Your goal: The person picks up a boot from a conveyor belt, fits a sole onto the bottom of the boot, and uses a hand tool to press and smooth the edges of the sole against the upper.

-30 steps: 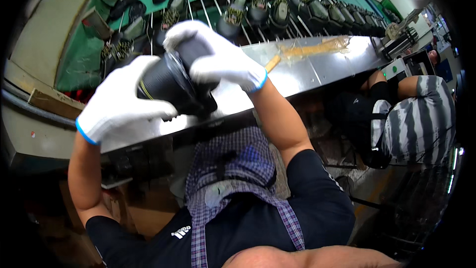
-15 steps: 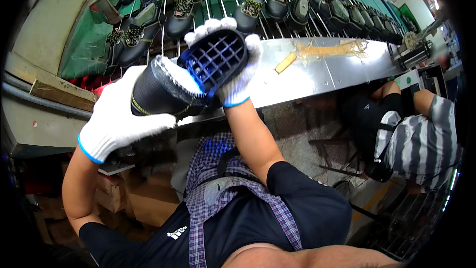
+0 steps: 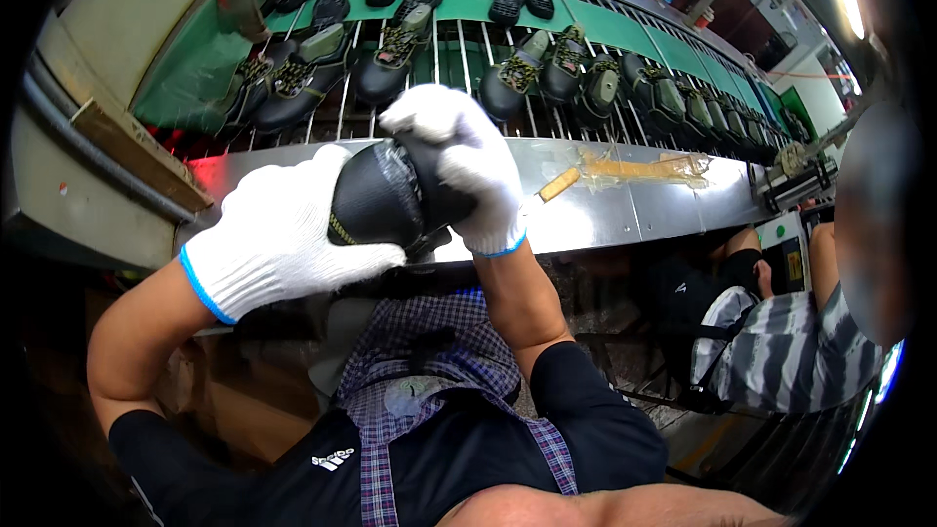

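Shoe workshop, shoes in rows

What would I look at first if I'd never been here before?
Probably the white-gloved left hand and right hand, left of the middle, gripping a black shoe. Beyond them, more shoes stretch in a long row across the top. A small yellowish handle lies on the shiny bench, to their right.

Metal bench: tape, tan-handled tool
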Demonstrator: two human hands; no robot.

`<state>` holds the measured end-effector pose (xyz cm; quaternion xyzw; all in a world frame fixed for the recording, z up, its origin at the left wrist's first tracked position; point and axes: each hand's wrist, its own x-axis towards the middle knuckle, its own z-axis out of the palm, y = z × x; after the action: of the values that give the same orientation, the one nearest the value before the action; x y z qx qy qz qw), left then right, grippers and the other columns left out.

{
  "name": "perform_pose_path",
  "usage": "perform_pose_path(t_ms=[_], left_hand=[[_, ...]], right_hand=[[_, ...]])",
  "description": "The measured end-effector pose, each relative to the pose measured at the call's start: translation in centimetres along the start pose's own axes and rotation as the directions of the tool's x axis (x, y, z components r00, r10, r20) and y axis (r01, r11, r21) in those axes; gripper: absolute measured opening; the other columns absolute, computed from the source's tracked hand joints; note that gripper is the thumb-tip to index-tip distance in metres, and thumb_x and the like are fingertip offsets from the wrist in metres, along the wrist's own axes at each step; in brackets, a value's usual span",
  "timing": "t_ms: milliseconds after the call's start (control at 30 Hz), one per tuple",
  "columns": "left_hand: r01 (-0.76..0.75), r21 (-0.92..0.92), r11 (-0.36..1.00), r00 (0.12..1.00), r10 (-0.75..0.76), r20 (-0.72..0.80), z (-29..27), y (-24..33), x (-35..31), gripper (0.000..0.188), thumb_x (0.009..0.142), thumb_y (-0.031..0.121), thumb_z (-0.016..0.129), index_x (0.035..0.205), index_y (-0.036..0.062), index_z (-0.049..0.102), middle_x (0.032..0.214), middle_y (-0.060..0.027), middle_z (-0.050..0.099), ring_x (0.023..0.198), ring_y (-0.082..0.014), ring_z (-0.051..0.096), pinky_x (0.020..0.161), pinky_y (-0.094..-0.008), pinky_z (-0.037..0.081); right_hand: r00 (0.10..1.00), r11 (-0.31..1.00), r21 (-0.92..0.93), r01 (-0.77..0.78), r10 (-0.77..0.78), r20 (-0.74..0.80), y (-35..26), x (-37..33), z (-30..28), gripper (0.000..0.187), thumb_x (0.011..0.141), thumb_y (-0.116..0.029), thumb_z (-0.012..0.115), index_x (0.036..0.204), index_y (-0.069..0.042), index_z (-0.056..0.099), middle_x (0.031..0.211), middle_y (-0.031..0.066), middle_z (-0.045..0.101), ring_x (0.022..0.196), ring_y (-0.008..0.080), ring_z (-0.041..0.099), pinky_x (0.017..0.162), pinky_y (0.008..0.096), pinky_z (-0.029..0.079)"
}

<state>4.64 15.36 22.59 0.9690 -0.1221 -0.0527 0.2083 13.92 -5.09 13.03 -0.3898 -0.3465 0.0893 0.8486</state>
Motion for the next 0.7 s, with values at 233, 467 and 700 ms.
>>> perform_pose_path(t_ms=[233,467,700], left_hand=[[-0.032,0.066,0.997,0.999,0.029,0.044,-0.1,1.5,1.4,0.089,0.077,0.059,0.092,0.136,-0.0010,0.062,0.105,-0.0217,0.078,0.093,-0.0396,0.080,0.085,-0.0442,0.064],[-0.173,0.255,0.951,0.985,0.161,0.069,1.1,3.9,1.2,0.084,0.074,0.066,0.090,0.116,-0.0017,0.064,0.084,-0.0162,0.075,0.070,-0.0362,0.078,0.068,-0.0439,0.063],[-0.120,0.148,0.982,0.991,0.110,0.076,-1.0,2.6,3.7,0.076,0.075,0.051,0.092,0.121,-0.0025,0.065,0.095,-0.0204,0.077,0.086,-0.0374,0.080,0.081,-0.0435,0.064]], right_hand=[[0.997,0.979,-0.186,-0.077,0.077,-0.006,-2.1,0.0,0.5,0.023,0.087,-0.003,0.061,0.110,-0.004,0.063,0.122,0.0097,0.058,0.117,0.0193,0.056,0.109,0.0332,0.044],[0.978,0.977,-0.207,0.053,-0.009,0.207,-2.8,-1.3,-3.7,0.023,0.081,-0.028,0.070,0.091,-0.008,0.063,0.106,0.0126,0.062,0.111,0.0317,0.062,0.123,0.0578,0.039],[0.976,0.914,-0.340,-0.220,0.210,-0.066,-4.8,-0.5,-1.3,0.019,0.105,-0.016,0.062,0.119,-0.004,0.066,0.114,0.0019,0.065,0.110,0.0116,0.058,0.105,0.0299,0.048]])
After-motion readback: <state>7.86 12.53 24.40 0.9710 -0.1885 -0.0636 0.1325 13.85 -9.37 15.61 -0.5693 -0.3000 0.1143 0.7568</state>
